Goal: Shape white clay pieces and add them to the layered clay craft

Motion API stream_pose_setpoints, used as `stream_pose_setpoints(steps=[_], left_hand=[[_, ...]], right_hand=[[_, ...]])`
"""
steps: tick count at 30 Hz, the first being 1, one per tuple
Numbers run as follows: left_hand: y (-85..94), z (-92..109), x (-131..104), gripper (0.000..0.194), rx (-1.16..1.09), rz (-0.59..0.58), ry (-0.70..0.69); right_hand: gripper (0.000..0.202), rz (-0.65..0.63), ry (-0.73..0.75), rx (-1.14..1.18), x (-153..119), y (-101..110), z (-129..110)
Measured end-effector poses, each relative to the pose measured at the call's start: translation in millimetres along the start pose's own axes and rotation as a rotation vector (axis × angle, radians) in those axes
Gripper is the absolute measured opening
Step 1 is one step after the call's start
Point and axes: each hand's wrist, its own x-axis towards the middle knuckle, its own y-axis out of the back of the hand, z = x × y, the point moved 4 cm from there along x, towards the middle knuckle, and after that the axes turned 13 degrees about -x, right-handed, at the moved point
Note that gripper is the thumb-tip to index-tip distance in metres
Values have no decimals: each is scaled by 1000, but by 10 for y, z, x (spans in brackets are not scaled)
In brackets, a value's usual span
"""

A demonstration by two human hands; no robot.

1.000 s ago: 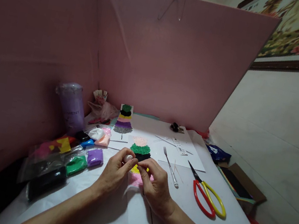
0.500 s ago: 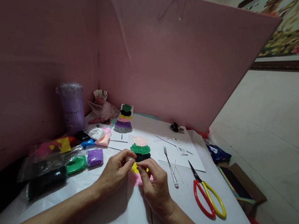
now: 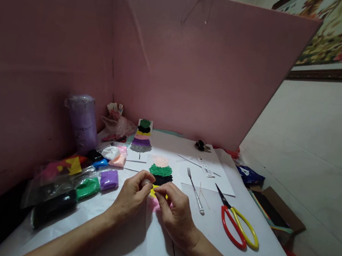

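Just above the paper, my left hand [image 3: 130,195] is closed, with a small pale greyish lump [image 3: 147,182] showing between thumb and forefinger. Close to it, my right hand [image 3: 178,212] pinches thumb and forefinger together; whatever lies between those tips is too small to make out. Beneath both hands is a white sheet [image 3: 156,249] with a leaf-like shape in textured bands: peach, a green band [image 3: 161,170], black, yellow and pink. The hands cover part of the yellow and pink bands. A similar finished-looking banded leaf picture [image 3: 142,142] lies farther back.
Right of the hands lie a fork [image 3: 195,190], thin sticks [image 3: 200,190] and scissors [image 3: 235,218] with red and yellow handles. Bagged clay in several colours, including a purple pack [image 3: 109,180], and a purple tumbler [image 3: 81,123] stand left. Keys [image 3: 202,145] lie behind. Pink panels [image 3: 200,71] enclose the back and left.
The fingertips have shifted slightly, and more of the pale lump shows in my left hand. My right thumb and forefinger sit a little closer to the left hand.
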Motion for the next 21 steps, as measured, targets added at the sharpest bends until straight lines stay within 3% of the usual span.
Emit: stream_pose_setpoints(steps=[21], left_hand=[[7, -59, 4, 13, 31, -26, 1]], right_hand=[[15, -228, 82, -106, -32, -109, -24]])
